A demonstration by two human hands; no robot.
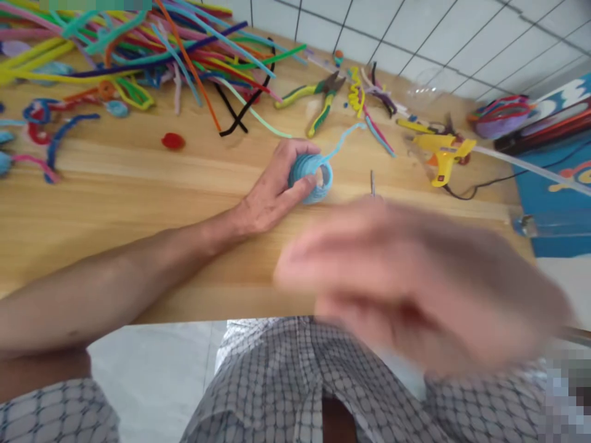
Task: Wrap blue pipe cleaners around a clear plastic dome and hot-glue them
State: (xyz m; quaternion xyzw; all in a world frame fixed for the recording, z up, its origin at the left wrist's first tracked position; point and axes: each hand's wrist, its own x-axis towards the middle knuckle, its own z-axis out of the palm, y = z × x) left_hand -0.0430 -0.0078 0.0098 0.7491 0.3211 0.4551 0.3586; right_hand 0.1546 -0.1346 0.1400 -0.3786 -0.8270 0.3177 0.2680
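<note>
My left hand [272, 187] is closed around a light blue pipe-cleaner coil [303, 165], a short hollow cylinder lying on the table. Its thumb reaches to the coil's open end, where the thumb tip partly covers the opening. A loose light blue tail [340, 143] runs from the coil up and to the right. My right hand [415, 277] is raised close to the camera, nearer to me than the coil and apart from it. Motion smears its fingers, so whether anything is in them cannot be made out.
A heap of coloured pipe cleaners [175, 46] covers the back left. Behind the coil lie green-and-yellow pliers [318, 98]. A yellow glue gun [441, 154] with its cord rests at the right. A red oval piece [173, 141] and a small metal rod [372, 183] lie nearby. White tiles [369, 31] line the back.
</note>
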